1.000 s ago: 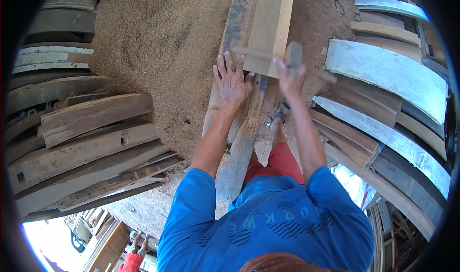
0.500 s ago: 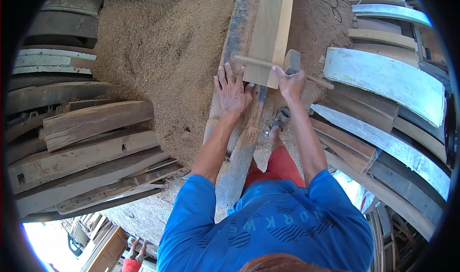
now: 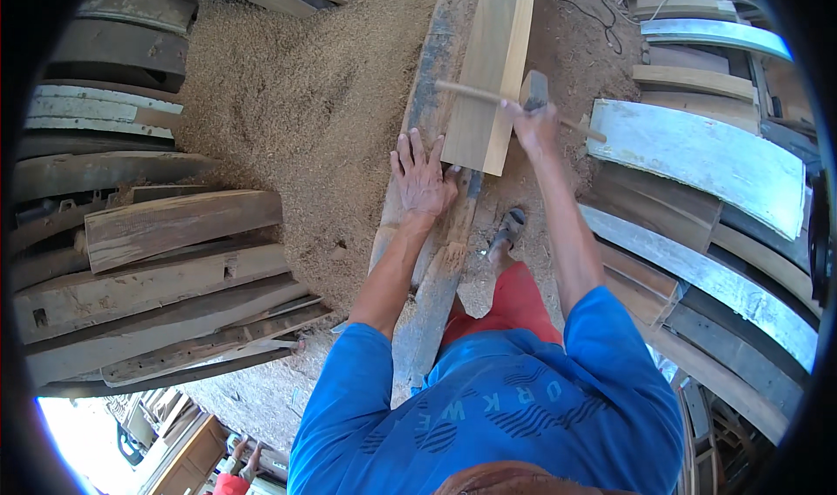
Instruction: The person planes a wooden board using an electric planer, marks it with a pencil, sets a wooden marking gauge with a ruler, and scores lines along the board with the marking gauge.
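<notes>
A long pale wooden board [image 3: 478, 85] lies lengthwise on a weathered beam bench [image 3: 442, 299], its near end toward me. My left hand [image 3: 423, 186] rests on the bench by that near end, fingers spread and the thumb close to the board's corner. My right hand [image 3: 534, 127] is closed on a wooden hand plane [image 3: 535, 90] at the board's right edge. A thin rod handle [image 3: 471, 91] runs crosswise from the plane, over the board on one side and out past my hand on the other. The plane's underside is hidden.
Wood shavings [image 3: 296, 103] cover the ground left of the bench. Stacked planks [image 3: 183, 225] stand at the left, and curved timbers with a whitish board [image 3: 697, 155] at the right. A dark cable [image 3: 602, 20] lies far right. Another person's feet [image 3: 244, 456] show at lower left.
My right hand and the plane have moved forward along the board, away from its near end. My left hand keeps its place by the board's end; the whole view has shifted slightly.
</notes>
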### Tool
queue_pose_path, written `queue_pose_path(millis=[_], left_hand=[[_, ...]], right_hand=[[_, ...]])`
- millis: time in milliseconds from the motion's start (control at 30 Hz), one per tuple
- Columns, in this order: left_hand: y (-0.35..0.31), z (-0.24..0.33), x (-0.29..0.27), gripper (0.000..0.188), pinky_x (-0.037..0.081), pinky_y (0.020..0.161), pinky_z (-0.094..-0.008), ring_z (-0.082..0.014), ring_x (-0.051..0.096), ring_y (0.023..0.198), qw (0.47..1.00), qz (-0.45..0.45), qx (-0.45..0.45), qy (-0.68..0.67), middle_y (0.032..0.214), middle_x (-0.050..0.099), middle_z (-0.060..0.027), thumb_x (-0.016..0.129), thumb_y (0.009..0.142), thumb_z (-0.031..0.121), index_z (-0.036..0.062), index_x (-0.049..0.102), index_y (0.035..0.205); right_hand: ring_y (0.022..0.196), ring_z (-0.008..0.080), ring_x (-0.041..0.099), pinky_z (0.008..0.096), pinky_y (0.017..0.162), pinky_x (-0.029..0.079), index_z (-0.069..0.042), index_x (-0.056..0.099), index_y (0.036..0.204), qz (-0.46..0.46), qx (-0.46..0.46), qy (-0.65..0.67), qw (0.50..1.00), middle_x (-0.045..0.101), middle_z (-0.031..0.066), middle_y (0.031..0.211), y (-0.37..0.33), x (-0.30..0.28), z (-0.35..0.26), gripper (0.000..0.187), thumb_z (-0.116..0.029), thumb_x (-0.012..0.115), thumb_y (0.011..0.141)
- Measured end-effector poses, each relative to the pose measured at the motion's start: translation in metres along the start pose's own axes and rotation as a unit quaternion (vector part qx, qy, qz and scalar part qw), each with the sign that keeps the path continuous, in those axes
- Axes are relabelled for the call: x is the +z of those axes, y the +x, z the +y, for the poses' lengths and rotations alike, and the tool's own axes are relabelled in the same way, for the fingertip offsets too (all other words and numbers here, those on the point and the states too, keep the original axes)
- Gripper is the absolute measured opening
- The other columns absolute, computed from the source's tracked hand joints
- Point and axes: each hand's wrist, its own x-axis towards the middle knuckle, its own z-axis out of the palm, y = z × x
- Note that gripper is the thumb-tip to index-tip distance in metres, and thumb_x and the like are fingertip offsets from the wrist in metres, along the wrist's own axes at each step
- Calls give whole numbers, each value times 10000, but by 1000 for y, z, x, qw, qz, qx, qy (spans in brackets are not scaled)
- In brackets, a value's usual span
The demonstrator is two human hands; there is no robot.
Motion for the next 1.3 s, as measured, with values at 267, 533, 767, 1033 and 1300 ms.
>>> queue_pose_path(millis=[267,533,767,1033,1300], left_hand=[[5,7,-2,763,144,1235,-607,-435,200,1546,1000,-18,-15,-6,1658,288,-226,776,799,360,190,524,1500],[3,1,1,775,150,1234,-599,-429,186,1554,1000,-17,2,2,1672,263,-219,780,784,343,199,525,1501],[79,15,-42,603,290,1159,-623,-438,369,1444,984,-140,-54,-95,1559,424,-238,659,889,323,109,574,1446],[136,99,12,283,476,839,-547,-390,561,1056,988,29,-153,20,1051,547,-200,589,956,280,21,531,1055],[139,97,17,287,473,855,-538,-401,559,1056,986,17,-164,20,1063,551,-206,573,960,287,17,523,1042]], right_hand=[[565,135,520,385,559,457,-53,589,667,150,-135,34,979,581,0,610,68,18,16,447,-351,913,748],[845,347,710,460,792,554,-59,679,1074,89,-62,1,994,729,140,903,119,9,-9,505,-338,909,721],[1057,371,705,464,908,548,-90,675,1191,24,-29,29,999,736,165,1103,90,-14,-31,564,-316,899,725],[1108,388,683,474,927,534,-86,630,1296,124,-138,76,980,711,197,1174,158,12,-10,659,-297,899,733],[1060,418,689,491,912,543,-56,626,1258,74,-58,14,996,720,207,1125,231,-1,-41,650,-324,902,734]])
